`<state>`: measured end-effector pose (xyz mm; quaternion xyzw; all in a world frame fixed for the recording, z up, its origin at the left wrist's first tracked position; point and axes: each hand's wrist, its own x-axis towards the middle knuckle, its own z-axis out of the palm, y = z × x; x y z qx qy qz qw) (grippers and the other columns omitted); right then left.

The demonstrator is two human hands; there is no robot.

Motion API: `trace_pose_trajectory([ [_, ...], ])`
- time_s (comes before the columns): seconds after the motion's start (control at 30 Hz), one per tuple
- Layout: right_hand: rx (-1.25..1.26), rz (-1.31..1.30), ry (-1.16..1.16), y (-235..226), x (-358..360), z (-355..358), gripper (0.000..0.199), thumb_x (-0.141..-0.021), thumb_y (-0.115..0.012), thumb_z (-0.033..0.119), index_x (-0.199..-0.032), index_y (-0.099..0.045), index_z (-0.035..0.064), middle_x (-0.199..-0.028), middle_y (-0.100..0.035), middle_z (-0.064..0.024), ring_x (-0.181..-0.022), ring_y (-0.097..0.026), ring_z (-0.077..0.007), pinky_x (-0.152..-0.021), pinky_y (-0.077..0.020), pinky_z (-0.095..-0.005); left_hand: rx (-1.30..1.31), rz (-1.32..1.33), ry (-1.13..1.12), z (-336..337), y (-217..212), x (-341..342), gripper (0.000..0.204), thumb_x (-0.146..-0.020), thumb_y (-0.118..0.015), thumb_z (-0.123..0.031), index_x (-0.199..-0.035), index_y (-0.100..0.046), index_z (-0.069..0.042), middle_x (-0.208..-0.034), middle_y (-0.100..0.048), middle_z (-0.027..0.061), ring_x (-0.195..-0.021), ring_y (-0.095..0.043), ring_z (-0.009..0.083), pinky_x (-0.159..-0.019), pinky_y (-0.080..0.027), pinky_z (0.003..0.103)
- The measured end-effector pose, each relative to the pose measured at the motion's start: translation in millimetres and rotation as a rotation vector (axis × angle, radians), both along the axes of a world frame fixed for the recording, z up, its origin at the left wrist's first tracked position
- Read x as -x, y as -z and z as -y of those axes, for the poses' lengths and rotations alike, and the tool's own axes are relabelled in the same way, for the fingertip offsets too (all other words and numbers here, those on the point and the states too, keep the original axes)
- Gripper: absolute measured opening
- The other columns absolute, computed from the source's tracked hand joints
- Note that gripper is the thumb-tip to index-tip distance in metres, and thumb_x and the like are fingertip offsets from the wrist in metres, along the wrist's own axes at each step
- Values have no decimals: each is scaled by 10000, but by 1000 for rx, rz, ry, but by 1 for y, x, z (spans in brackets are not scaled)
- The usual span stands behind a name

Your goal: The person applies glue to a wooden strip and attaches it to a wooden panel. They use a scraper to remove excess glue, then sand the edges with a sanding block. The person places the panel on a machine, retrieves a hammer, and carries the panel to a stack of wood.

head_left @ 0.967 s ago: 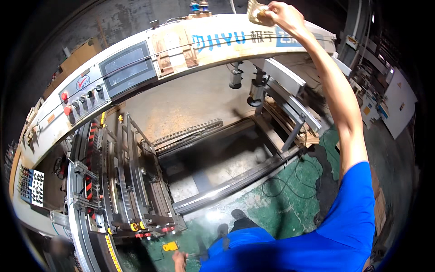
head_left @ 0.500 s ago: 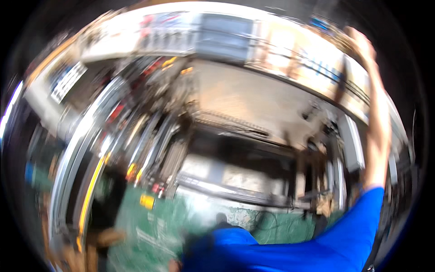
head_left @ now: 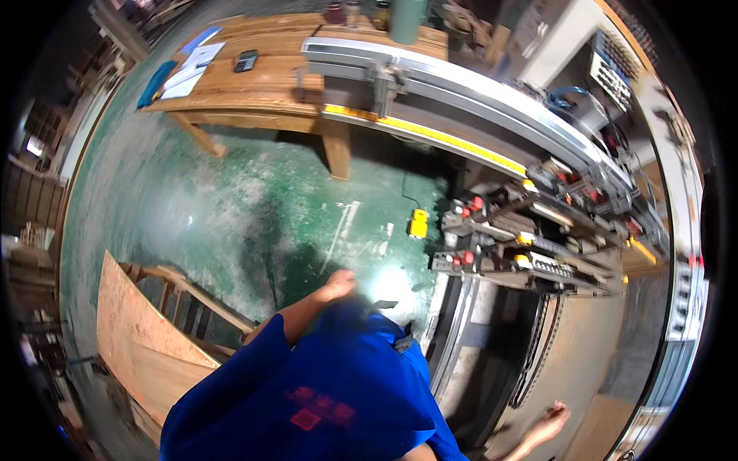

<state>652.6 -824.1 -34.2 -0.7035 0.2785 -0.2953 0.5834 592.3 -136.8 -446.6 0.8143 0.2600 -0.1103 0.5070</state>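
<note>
My left hand (head_left: 337,284) hangs in front of my blue shirt (head_left: 307,369), over the green floor, and touches nothing I can see. Its fingers are small and softly blurred, so their pose is unclear. To the right, my right hand (head_left: 550,422) hovers above the tan board-like bed (head_left: 557,361) of a large machine, its fingers loosely bent and apart with nothing in them. Nearest to that hand is a dark cable chain (head_left: 532,369) along the bed's edge.
A long metal rail (head_left: 477,84) with a yellow scale strip (head_left: 430,134) juts from the machine past a wooden table (head_left: 269,84). On the floor sits a yellow foot pedal (head_left: 418,223). A plywood sheet (head_left: 142,346) leans at the lower left, beside a wooden frame (head_left: 196,296).
My view has swung left, from facing the machine to the floor and table. My right arm, raised to the machine's upper edge before, has come down. My left hand now shows more fully.
</note>
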Motion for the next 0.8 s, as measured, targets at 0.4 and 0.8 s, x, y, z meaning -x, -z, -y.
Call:
trace_pose_trajectory([
  [0.4, 854, -911, -1411, 340, -149, -338, 363, -989, -639, 362, -919, -770, 31, -771, -746, -176, -766, -759, -332, -696, -583, -454, 263, -204, -781, -299, -19, 127, 162, -793, -776, -63, -808, -625, -8, -777, -624, 108, -698, -679, 277, -631, -603, 442],
  [0.8, 649, -1242, -1442, 395, -335, -691, 169, -911, -767, 145, -818, -722, 11, -680, -715, -95, -527, -641, -149, -459, -497, -286, 422, -249, -916, -455, 3, 60, 339, -962, -726, -220, -1178, -684, 39, -953, -662, 60, -836, -618, 157, -737, -528, 330],
])
